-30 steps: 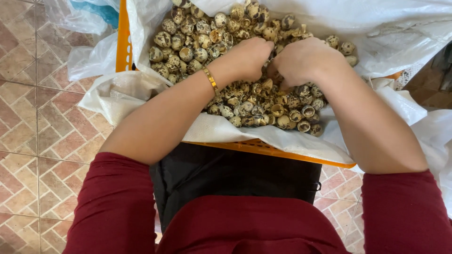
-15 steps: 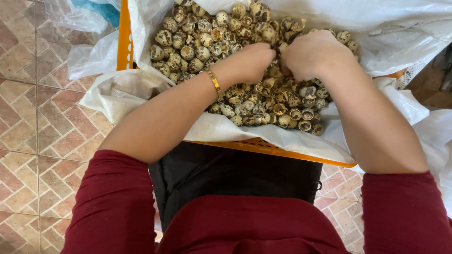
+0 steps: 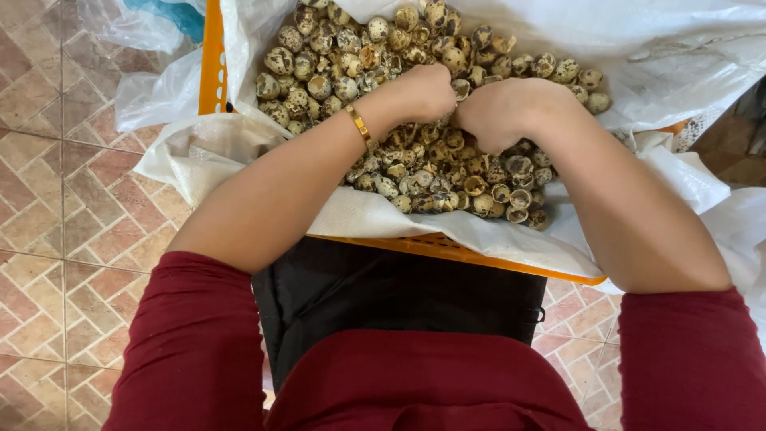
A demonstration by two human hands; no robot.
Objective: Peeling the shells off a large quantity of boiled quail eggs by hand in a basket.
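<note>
Head view, looking straight down. Shallow orange plastic crate (image 3: pixel 212 64) lined with a white woven plastic sack (image 3: pixel 375 215), liner edges spilling over the crate rim on the near and left sides. Inside the liner: a dense heap of small speckled quail eggs (image 3: pixel 335 56), brown-and-cream mottled, filling the crate from the far edge to the near rim; a few at the near edge look cracked or hollow, though too small to be sure.

Left hand (image 3: pixel 423 92) curled into a loose fist, resting on top of the egg heap near its middle; thin gold bangle (image 3: pixel 359 126) on the wrist. Right hand (image 3: pixel 503 112) likewise curled shut, just beside the left, knuckles up, touching the eggs. Fingertips of both turned down and inward, hidden; likely pinching an egg between them, but the held object not visible.

Crumpled clear plastic bag (image 3: pixel 152 100) on the floor left of the crate, with a scrap of blue plastic (image 3: pixel 163 14) behind it. Patterned reddish-beige tile floor (image 3: pixel 64 207) below. Dark red sleeves (image 3: pixel 191 343) and black apron (image 3: pixel 399 295) at the bottom of the frame.
</note>
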